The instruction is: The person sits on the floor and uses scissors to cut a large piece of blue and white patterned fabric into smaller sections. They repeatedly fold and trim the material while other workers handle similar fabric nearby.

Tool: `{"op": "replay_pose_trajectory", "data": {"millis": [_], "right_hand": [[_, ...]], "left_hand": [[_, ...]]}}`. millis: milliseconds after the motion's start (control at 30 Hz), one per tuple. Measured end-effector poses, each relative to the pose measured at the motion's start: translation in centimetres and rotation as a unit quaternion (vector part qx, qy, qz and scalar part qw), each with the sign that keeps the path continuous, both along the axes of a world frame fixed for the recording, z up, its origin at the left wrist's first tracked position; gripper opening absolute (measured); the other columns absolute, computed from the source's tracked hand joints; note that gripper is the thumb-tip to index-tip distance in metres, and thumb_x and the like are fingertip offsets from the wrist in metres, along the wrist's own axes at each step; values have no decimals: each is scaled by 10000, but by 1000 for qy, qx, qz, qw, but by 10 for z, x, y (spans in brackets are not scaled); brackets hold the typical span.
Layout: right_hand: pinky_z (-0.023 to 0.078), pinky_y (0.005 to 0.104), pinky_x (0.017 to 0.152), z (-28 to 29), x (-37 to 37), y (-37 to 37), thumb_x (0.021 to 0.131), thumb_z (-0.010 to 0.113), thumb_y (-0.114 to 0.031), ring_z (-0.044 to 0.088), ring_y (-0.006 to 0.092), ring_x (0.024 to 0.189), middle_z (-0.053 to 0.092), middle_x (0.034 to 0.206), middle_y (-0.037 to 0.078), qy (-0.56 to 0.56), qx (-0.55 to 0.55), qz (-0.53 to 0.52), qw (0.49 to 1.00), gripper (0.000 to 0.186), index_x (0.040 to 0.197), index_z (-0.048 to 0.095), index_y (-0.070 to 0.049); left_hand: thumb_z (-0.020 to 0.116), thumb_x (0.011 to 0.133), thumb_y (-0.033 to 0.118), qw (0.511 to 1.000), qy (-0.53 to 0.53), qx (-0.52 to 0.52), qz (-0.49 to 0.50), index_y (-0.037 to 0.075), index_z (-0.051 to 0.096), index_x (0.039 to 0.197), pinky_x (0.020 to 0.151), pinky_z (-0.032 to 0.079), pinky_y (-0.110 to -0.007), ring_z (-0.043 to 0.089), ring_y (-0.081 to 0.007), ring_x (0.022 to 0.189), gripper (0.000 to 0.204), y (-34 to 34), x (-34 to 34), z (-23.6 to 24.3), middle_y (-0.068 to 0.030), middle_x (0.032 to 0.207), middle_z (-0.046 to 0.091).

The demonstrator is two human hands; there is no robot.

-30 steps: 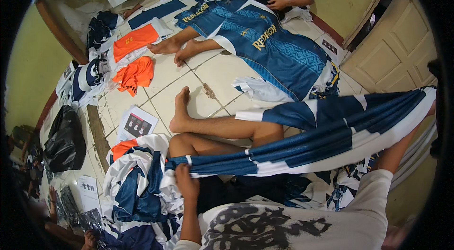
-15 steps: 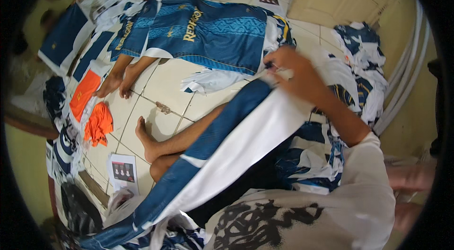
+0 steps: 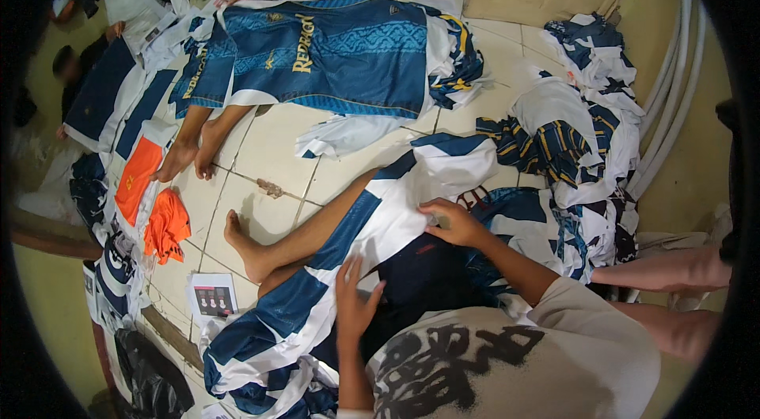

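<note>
A long blue-and-white cloth piece [image 3: 372,213] lies across my bent legs, running from the lower left up to the tiled floor. My left hand [image 3: 358,300] rests on its white part with fingers spread. At the cloth's right edge is my right hand [image 3: 451,222], its thumb and forefinger apart, touching the white fabric. Just behind that hand shows a small dark red looped thing, too unclear to name. Under the lower left end of the cloth lie more blue and white pieces [image 3: 277,395].
Piles of cut fabric [image 3: 598,134] line the right wall, near white pipes [image 3: 673,94]. Blue patterned jersey panels [image 3: 332,55] cover a co-worker's legs ahead. Orange cloth [image 3: 168,225], a printed sheet [image 3: 212,296] and a black plastic bag [image 3: 150,367] lie leftward. Another person's bare legs [image 3: 665,292] are at right.
The cloth, stretched up taut by my right hand before, has been lowered over my legs. My right hand came down and nearer; my left hand has come into view on the fabric.
</note>
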State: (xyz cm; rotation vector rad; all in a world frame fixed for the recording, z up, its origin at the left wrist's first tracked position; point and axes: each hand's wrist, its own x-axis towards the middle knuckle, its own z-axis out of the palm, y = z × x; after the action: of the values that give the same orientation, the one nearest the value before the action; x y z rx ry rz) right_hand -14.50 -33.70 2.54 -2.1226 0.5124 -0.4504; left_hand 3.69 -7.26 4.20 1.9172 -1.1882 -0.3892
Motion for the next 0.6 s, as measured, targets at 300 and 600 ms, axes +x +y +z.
{"op": "replay_pose_trajectory", "data": {"millis": [300,600], "right_hand": [[497,345,660,91,0,52,800,782,-284,678,230,739,683,823,88,-5,109,77,991,323,975,617,-68],[449,316,628,155,27,10,678,801,-164,591,165,673,597,729,41,71,71,149,984,326,902,586,-64]], "left_hand": [[539,902,80,991,-35,-126,-24,-29,699,983,875,483,-379,649,-312,948,210,-28,42,103,-180,962,687],[548,962,282,881,-219,-87,411,-12,557,1260,905,461,-478,560,-376,1082,420,194,103,200,-254,1204,556]]}}
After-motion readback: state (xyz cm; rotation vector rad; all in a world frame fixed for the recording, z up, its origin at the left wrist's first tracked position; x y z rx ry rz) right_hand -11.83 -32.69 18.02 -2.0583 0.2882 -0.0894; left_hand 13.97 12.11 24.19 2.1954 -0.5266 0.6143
